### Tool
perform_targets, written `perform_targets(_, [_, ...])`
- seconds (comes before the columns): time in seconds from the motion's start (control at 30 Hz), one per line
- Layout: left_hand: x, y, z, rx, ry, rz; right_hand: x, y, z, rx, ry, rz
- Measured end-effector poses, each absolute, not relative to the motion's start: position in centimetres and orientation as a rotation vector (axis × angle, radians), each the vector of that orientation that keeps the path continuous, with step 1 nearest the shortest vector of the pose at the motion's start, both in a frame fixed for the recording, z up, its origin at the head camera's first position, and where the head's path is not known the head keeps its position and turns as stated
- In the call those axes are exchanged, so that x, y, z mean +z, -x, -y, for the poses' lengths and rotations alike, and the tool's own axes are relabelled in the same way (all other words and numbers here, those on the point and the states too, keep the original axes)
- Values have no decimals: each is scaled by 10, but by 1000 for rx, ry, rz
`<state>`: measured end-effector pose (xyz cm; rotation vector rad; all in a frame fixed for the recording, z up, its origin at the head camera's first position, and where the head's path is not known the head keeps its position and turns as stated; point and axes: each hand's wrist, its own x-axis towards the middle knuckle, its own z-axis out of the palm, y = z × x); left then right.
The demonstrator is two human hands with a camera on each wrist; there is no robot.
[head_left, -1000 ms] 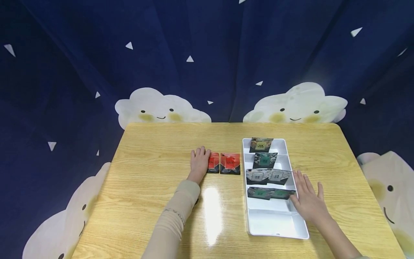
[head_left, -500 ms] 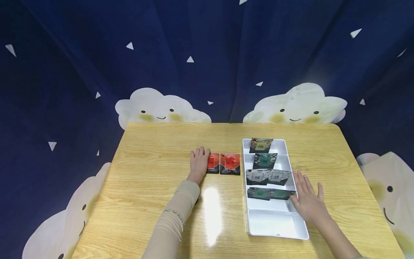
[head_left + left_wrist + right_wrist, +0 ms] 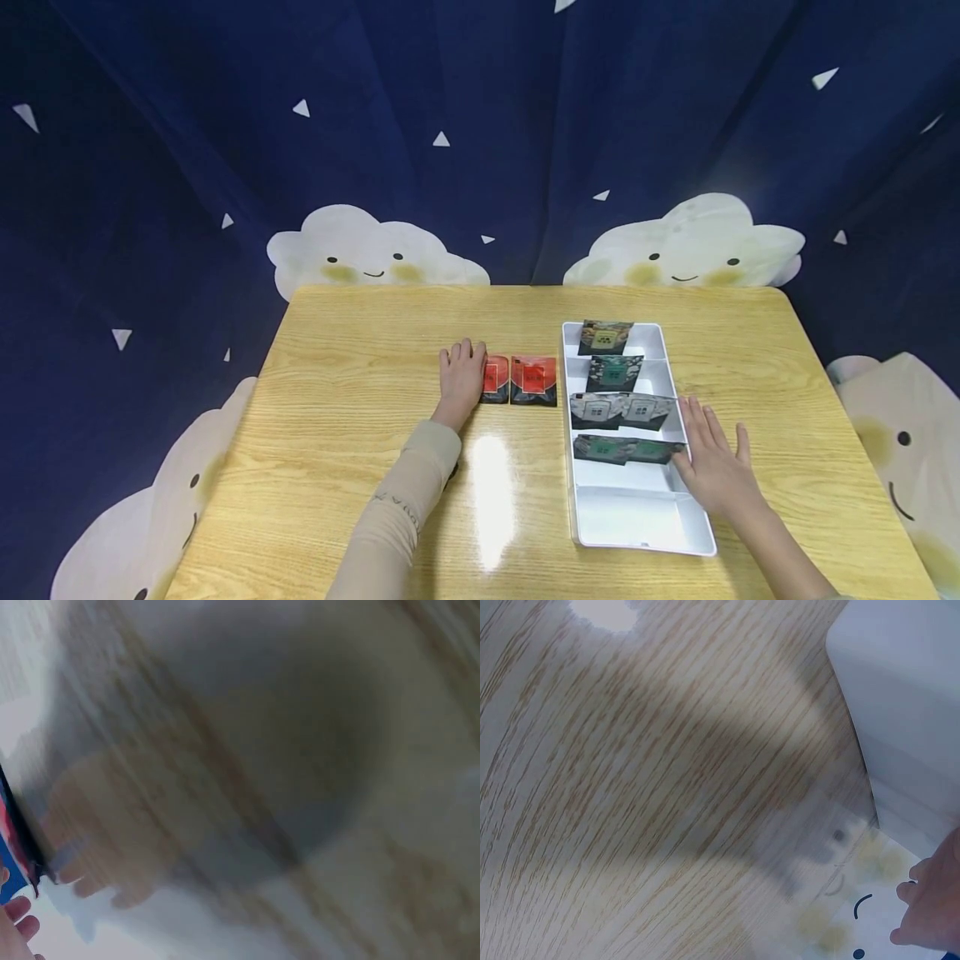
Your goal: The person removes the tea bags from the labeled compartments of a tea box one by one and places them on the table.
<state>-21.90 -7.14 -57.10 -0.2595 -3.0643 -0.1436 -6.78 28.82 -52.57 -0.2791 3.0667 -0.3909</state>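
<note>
My left hand (image 3: 461, 382) lies palm down on the table, its fingers over the left part of a red-and-black sachet (image 3: 495, 379). In the left wrist view the sachet (image 3: 16, 838) shows only as a dark and red edge near my fingertips. A second red-and-black sachet (image 3: 533, 381) lies flat just to its right. My right hand (image 3: 716, 467) rests against the right side of a white divided tray (image 3: 645, 533). Its fingers are fairly straight along the outer wall, while the thumb reaches over the rim beside a green-labelled sachet (image 3: 652, 451).
Inside the tray stand a yellow-labelled sachet (image 3: 604, 336), a green-labelled one (image 3: 613, 372), two grey-white ones (image 3: 596, 409) and another green-labelled one (image 3: 602, 448). A wooden table (image 3: 337, 375) lies beneath. A dark blue curtain (image 3: 480, 83) with clouds hangs behind.
My left hand and forearm have shifted very slightly left. The sachets, the tray and my right hand look unmoved.
</note>
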Motion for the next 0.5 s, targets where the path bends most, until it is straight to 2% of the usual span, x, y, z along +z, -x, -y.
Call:
perform_targets(0.17, [-564, 215, 64, -90, 277, 2994, -525, 68, -288, -387, 282, -3074])
perform_targets(0.5, [-549, 193, 37, -78, 475, 2812, -524, 68, -288, -376, 287, -3077])
